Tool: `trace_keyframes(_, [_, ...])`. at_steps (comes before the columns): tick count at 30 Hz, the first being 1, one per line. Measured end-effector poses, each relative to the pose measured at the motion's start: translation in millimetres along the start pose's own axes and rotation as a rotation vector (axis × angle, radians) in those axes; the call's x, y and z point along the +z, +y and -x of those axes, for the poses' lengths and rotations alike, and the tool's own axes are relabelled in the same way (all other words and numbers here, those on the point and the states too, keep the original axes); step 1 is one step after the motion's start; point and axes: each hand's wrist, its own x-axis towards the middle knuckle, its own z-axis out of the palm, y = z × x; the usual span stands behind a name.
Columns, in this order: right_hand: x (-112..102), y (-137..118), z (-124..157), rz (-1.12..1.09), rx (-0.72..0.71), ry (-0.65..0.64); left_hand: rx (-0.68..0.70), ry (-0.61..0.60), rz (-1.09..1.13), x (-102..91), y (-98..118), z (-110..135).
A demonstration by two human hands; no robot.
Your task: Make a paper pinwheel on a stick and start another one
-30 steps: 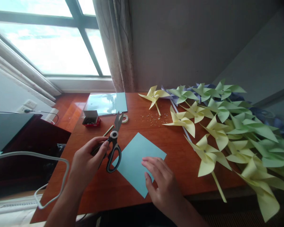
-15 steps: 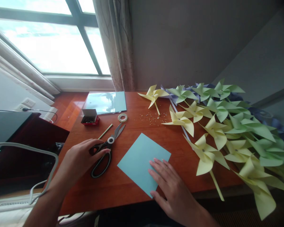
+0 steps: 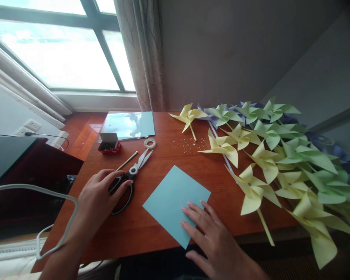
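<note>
A square of light blue paper (image 3: 172,198) lies corner toward me on the wooden table. My right hand (image 3: 212,237) rests with spread fingers on its near right edge, holding nothing. To the left of the paper, my left hand (image 3: 100,194) has its thumb and fingers around a black handle of a pair of scissors (image 3: 133,170). The scissors lie on the table with blades slightly apart, pointing away from me. Just beyond the left fingers lies a thin pale green stick (image 3: 127,160), its near end hidden by the hand.
Several yellow pinwheels (image 3: 251,186) and green pinwheels (image 3: 297,149) cover the table's right side, with purple ones behind. At the back left are a roll of tape (image 3: 149,144), a small red box (image 3: 109,144) and a glossy pack of paper (image 3: 128,124). Tiny bits (image 3: 189,144) lie scattered mid-table.
The blue paper has slid slightly toward me under my right hand. My left hand and the scissors have shifted a little to the left.
</note>
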Motion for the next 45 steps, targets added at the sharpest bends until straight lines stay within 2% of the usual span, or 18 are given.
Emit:
trace_keyframes(3, [-1,-1,-2,-0.004,-0.032,0.062,0.022,0.153,-0.023,0.3,8,5])
trace_keyframes(5, [-1,-1,-4,-0.032,-0.038,0.099,0.059,0.271,-0.002,0.1,20,11])
trace_keyframes(6, [-2,-1,-6,-0.051,-0.033,0.117,0.101,0.294,0.046,0.0,27,16])
trace_keyframes(9, [-2,1,-13,-0.122,0.015,0.183,0.265,0.255,0.206,0.6,56,31])
trace_keyframes(13, [-3,7,-23,-0.194,0.118,0.252,0.471,0.026,0.253,4.9,87,48])
trace_keyframes(16, [-4,10,-31,-0.213,0.244,0.280,0.443,-0.091,0.242,11.9,95,52])
trace_keyframes(20, [-5,14,-44,-0.250,0.387,0.260,0.365,-0.055,0.220,23.5,94,54])
trace_keyframes(27, [-3,23,-70,-0.229,0.452,0.249,0.327,-0.049,0.199,24.4,95,51])
trace_keyframes(32, [-2,24,-86,-0.158,0.482,0.218,0.424,0.054,0.082,19.7,115,59])
trace_keyframes(35, [-3,25,-94,-0.098,0.509,0.152,0.452,0.060,0.073,22.2,130,69])
trace_keyframes(38, [-7,30,-101,-0.031,0.476,0.093,0.458,0.002,0.040,28.7,137,74])
trace_keyframes(43, [-12,41,-114,-0.040,0.256,0.041,0.447,-0.052,0.032,37.9,133,73])
trace_keyframes(45, [-11,43,-120,-0.046,0.209,0.020,0.443,-0.059,0.039,38.9,131,72])
